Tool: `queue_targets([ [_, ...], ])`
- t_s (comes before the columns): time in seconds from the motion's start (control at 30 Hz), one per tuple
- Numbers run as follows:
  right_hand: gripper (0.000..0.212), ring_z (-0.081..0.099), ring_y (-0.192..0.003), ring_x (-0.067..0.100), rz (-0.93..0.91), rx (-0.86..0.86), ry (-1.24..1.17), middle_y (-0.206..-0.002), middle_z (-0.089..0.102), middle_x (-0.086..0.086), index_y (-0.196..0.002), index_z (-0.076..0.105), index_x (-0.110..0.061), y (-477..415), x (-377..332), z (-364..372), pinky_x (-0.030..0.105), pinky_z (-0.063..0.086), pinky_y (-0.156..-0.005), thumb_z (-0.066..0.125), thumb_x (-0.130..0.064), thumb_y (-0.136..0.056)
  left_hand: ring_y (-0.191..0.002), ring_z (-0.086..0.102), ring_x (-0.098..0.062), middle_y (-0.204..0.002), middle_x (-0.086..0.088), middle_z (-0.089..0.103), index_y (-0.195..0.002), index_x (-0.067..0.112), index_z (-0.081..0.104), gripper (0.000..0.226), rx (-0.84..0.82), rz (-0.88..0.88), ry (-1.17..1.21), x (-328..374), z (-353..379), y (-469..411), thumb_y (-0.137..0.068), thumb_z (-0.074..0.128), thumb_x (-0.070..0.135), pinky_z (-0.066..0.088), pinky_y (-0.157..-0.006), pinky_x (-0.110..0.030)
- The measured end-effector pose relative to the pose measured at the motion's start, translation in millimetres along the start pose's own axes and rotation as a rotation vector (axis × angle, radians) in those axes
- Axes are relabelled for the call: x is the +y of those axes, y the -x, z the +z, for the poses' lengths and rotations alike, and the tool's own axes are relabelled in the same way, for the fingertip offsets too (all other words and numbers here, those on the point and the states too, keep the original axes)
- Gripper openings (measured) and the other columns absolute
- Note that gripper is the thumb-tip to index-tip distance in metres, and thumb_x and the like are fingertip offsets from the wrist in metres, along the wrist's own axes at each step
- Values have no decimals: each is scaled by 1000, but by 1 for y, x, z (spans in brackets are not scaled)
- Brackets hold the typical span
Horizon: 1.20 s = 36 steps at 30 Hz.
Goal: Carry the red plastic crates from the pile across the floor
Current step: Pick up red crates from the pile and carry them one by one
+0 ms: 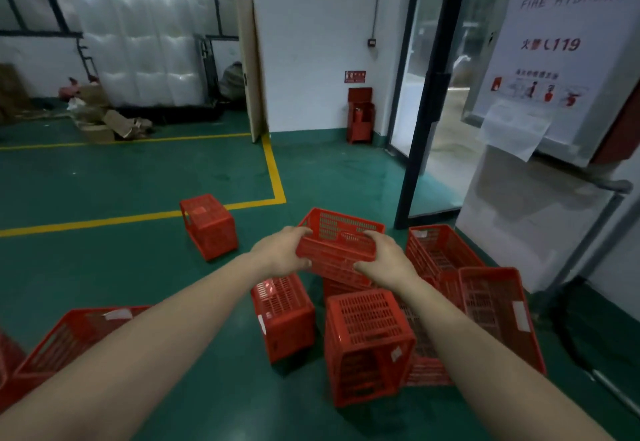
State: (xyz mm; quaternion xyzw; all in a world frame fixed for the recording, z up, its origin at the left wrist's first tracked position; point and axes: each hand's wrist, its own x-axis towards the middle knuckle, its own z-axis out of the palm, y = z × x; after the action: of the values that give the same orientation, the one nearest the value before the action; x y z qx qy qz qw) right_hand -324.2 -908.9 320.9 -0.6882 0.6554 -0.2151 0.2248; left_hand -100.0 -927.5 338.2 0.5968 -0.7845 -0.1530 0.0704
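I hold a red slotted plastic crate [341,236] in front of me, above the pile. My left hand [282,255] grips its near left corner, and my right hand [388,262] grips its near right rim. Below lie several more red crates: one on its side [367,343], another tipped over [282,316], two upright ones at the right [440,250] [498,312], and one under my left forearm [69,340]. A single overturned crate [207,225] sits apart by the yellow floor line.
The floor [138,180] is green with yellow lines [273,170]. A white fire hydrant cabinet [554,59] and a glass door [433,94] stand at the right. A red extinguisher box [360,114] is against the far wall. Cardboard scraps [110,125] and wrapped white stacks [145,42] fill the back left.
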Motion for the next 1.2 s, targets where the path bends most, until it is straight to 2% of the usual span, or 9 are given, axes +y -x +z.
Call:
queue_targets([
  [0.17,80,38,-136,23,44,-3,3,-149,38,6,-149,32,-19,-90,1,24,38,36,-111,72,-28,-81,-133,43,-20,-148,-5,39,-147,22,33,74,-61,41,2,-44,-3,-94,-84,67,36,39,-107,-36],
  [0.33,86,45,-130,23,111,-34,26,-145,42,5,-149,31,-21,-203,24,57,45,42,-106,74,-34,-75,-133,43,-21,-149,-3,37,-148,21,31,75,-110,79,-16,-89,11,-201,-84,67,33,39,-107,-35],
  [0.57,83,37,-137,24,184,-96,87,-146,43,5,-146,36,-20,-399,94,118,49,25,-115,75,-36,-75,-134,42,-20,-148,-1,38,-148,22,31,73,-217,125,-47,-144,55,-408,-85,66,31,38,-107,-33],
  [0.67,75,35,-138,24,227,-157,84,-143,46,4,-142,40,-21,-474,130,144,50,21,-116,73,-32,-76,-133,42,-20,-147,-2,39,-147,21,32,73,-305,159,-61,-165,90,-501,-83,66,32,38,-107,-34],
  [0.77,78,25,-145,24,274,-238,91,-149,40,1,-147,33,-24,-531,170,179,49,10,-120,71,-31,-79,-131,44,-23,-145,-2,40,-146,21,34,74,-378,182,-67,-186,131,-575,-81,67,32,40,-105,-36],
  [0.87,74,24,-144,23,320,-295,83,-147,42,-1,-145,36,-28,-570,214,220,47,6,-120,69,-30,-79,-130,46,-23,-144,-1,41,-146,23,34,75,-437,191,-78,-208,183,-632,-81,68,35,42,-104,-36],
  [1.03,58,42,-129,15,328,-354,90,-129,54,-7,-131,48,-31,-609,277,288,43,15,-119,66,-25,-76,-132,43,-22,-146,-2,40,-147,21,33,75,-564,193,-103,-246,269,-683,-82,67,33,39,-105,-31],
  [1.2,69,40,-133,15,318,-504,172,-140,50,-3,-142,40,-25,-634,324,347,37,3,-120,67,-30,-78,-127,45,-25,-142,-2,43,-142,21,37,69,-626,222,-187,-278,345,-709,-80,66,31,38,-103,-31],
])
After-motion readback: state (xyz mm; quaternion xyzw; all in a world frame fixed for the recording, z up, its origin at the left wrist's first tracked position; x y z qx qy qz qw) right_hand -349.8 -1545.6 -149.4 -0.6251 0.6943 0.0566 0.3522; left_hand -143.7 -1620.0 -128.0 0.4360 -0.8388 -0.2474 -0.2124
